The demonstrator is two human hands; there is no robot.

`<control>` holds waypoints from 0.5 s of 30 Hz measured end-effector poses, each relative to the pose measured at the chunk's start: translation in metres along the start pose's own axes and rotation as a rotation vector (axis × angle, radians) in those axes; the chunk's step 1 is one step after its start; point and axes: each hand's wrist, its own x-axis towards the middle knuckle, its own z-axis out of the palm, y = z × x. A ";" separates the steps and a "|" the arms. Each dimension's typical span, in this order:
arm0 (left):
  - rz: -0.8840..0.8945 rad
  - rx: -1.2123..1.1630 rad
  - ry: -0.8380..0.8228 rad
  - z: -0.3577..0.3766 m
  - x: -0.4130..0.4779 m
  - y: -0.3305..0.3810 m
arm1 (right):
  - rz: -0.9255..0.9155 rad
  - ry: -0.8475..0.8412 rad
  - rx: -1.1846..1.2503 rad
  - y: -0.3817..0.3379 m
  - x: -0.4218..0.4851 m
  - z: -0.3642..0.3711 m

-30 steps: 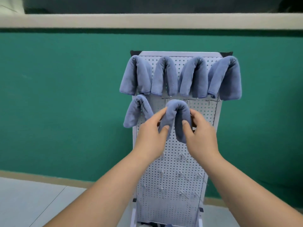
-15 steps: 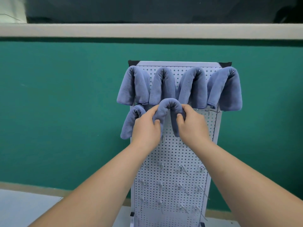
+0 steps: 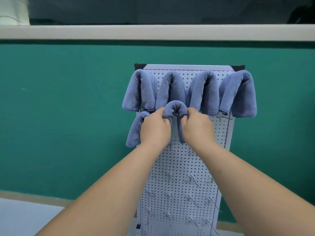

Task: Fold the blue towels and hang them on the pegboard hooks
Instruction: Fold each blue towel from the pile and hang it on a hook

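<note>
A white pegboard [image 3: 183, 160] stands upright against a green wall. Several folded blue towels [image 3: 202, 92] hang in a row over the hooks along its top. One more folded towel [image 3: 134, 132] hangs at the left of the second row. Beside it, a folded blue towel [image 3: 175, 109] arches over a second-row hook whose tip shows under the arch. My left hand [image 3: 156, 128] grips that towel's left side and my right hand [image 3: 196, 127] grips its right side. Its hanging ends are mostly hidden behind my hands.
Bare metal hooks [image 3: 190, 179] stick out from the lower rows of the pegboard, and one bare hook [image 3: 220, 119] sits right of my hands. A pale ledge [image 3: 153, 32] runs above the green wall [image 3: 68, 108]. Light floor [image 3: 20, 217] shows at the bottom left.
Both hands lifted the arched towel up and toward the board, from below the second row onto its hook beside the left towel. The view also tilted upward.
</note>
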 end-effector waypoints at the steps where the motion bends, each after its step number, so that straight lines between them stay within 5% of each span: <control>1: -0.006 0.024 -0.024 0.000 -0.001 -0.001 | -0.002 -0.023 -0.040 0.001 0.002 0.005; 6: -0.020 0.066 -0.128 0.012 -0.019 -0.021 | -0.024 -0.116 -0.087 0.016 -0.012 0.029; 15: -0.001 -0.024 -0.004 0.041 -0.074 -0.075 | -0.068 -0.054 0.229 0.044 -0.089 0.045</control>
